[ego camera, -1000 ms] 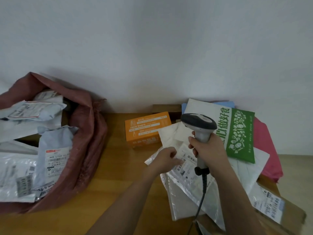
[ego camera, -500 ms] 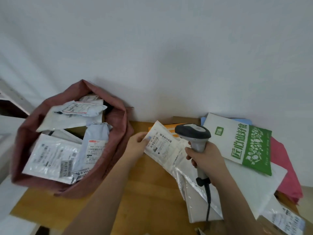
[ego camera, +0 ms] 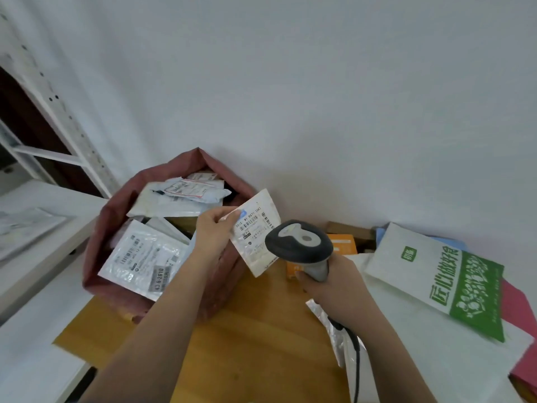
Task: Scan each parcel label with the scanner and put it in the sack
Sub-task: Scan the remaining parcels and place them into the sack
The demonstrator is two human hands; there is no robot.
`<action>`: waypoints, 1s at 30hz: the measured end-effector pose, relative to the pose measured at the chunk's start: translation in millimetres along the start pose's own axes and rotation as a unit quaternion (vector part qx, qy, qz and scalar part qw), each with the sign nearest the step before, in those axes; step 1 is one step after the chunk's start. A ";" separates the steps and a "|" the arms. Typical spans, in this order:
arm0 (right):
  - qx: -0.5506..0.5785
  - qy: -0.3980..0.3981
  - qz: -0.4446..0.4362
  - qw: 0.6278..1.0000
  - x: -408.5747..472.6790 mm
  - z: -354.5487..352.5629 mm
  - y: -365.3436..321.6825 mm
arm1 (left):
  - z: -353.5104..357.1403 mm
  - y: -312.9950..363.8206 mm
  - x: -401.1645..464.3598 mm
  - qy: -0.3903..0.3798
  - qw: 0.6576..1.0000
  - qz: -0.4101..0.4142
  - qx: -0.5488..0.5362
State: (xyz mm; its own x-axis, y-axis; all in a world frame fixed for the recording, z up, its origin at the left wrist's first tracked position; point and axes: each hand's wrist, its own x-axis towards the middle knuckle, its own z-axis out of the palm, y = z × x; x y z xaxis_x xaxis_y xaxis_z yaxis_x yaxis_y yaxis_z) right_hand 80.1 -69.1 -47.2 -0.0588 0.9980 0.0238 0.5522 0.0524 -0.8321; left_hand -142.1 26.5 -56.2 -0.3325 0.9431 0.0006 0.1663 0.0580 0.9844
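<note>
My left hand pinches a small white labelled parcel by its left edge and holds it in the air at the right rim of the dark red sack. The sack stands open on the left of the wooden table and holds several labelled white parcels. My right hand grips the grey handheld scanner by its handle, just right of the held parcel, with its cable hanging down.
More parcels lie piled at the right: a white and green printed bag, a big white mailer, a pink bag and an orange box behind the scanner. A white shelf stands to the left. The wall is close behind.
My left hand lifted the small parcel off the right-hand pile and carried it left to the sack's rim. My view swung left, and the scanner stayed in my right hand.
</note>
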 end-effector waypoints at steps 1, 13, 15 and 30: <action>-0.005 0.001 -0.002 1.000 0.1 2.3 -2.0 | -3.7 0.8 0.6 0.002 1.000 -0.002 -0.005; -0.022 -0.004 -0.012 1.000 -6.3 8.3 -16.8 | -26.8 -1.4 13.0 0.020 1.000 -0.017 0.006; -0.026 -0.001 -0.003 1.000 -6.4 7.2 -18.1 | -28.5 -2.2 15.4 0.026 0.999 -0.024 0.005; 0.019 0.029 -0.004 0.999 -5.8 16.2 -32.4 | -60.3 -21.5 26.8 0.168 0.978 -0.105 -0.067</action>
State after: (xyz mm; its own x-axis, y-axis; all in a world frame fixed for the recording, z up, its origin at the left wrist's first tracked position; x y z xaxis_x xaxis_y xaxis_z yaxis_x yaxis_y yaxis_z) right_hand 49.1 -77.2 -29.4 -0.0150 0.9980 0.0622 0.5194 0.0609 -0.8524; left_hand -210.6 30.8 -66.7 -0.6364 0.7525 -0.1692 -0.0551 0.1744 0.9831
